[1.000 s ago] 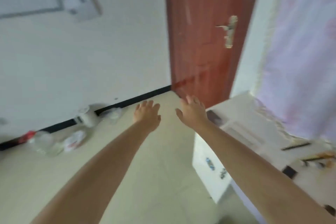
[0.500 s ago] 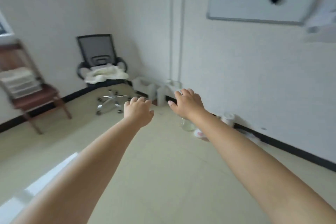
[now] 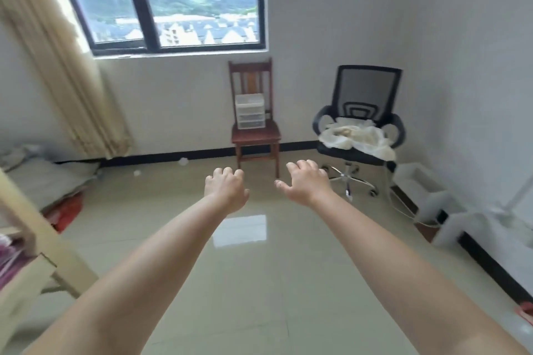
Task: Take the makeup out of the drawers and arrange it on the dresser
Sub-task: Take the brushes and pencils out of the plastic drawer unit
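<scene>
Wooden chair (image 3: 255, 135) at 12 o'clock bears a small clear drawer unit (image 3: 249, 111), contents unclear; office chair (image 3: 360, 124) at 1; left hand (image 3: 226, 189) and right hand (image 3: 307, 183) loosely curled, empty

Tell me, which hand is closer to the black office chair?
The right hand. It is held out just left of the office chair, while the left hand is further left, beyond it. Neither touches the chair.

Bright daylight via window (image 3: 173, 3), floor (image 3: 239, 230) glare, edges blurred & warped
</scene>
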A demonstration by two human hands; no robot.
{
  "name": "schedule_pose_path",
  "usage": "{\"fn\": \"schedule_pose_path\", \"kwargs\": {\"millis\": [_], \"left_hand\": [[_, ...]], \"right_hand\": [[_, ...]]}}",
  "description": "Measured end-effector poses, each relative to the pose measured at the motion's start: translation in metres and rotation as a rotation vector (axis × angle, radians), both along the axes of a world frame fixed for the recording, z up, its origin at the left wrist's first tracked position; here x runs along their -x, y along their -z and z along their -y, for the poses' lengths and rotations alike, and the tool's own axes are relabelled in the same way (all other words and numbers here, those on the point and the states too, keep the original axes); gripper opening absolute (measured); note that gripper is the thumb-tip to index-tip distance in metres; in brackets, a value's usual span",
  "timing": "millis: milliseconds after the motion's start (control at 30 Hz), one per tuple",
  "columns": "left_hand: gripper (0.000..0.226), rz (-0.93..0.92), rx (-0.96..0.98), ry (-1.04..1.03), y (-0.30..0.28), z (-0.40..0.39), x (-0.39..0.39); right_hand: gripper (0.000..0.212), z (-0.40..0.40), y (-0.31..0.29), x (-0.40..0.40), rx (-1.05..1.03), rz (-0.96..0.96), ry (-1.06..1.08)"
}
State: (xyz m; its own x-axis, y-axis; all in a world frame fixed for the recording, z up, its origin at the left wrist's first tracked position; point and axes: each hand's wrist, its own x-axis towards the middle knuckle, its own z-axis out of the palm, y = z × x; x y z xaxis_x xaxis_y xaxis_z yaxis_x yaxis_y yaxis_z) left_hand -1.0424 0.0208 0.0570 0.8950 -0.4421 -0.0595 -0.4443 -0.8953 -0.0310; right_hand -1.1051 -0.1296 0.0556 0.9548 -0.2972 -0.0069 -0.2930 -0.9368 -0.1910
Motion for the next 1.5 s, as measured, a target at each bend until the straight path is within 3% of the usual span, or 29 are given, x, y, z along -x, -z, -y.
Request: {"fn": "schedule_pose_path", "kwargs": {"millis": [200, 500, 967, 1267, 1500], "left_hand": [[0.047, 0.016, 0.005, -0.086, 0.004, 0.041, -0.143], [0.040, 0.061, 0.058, -0.107, -0.025, 0.139, -0.372], [0.042, 0.134, -0.009, -0.162, 0.003, 0.313, -0.725], [0.040, 0.078, 0.018, -0.173, 0.089, 0.341, -0.954], [0.050, -0.038, -0.050, -0.067, 0.212, 0.360, -1.139]], "right_hand": [[0.062, 0.040, 0.007, -0.157, 0.028, -0.011, -0.144], [0.057, 0.150, -0.032, -0.378, -0.002, 0.041, -0.152], [0.052, 0.328, -0.006, -0.755, -0.001, 0.064, -0.203], [0.052, 0.350, 0.087, -0.976, -0.012, 0.058, -0.201], [0.049, 0.362, 0.218, -1.131, -0.132, -0.044, 0.056]]}}
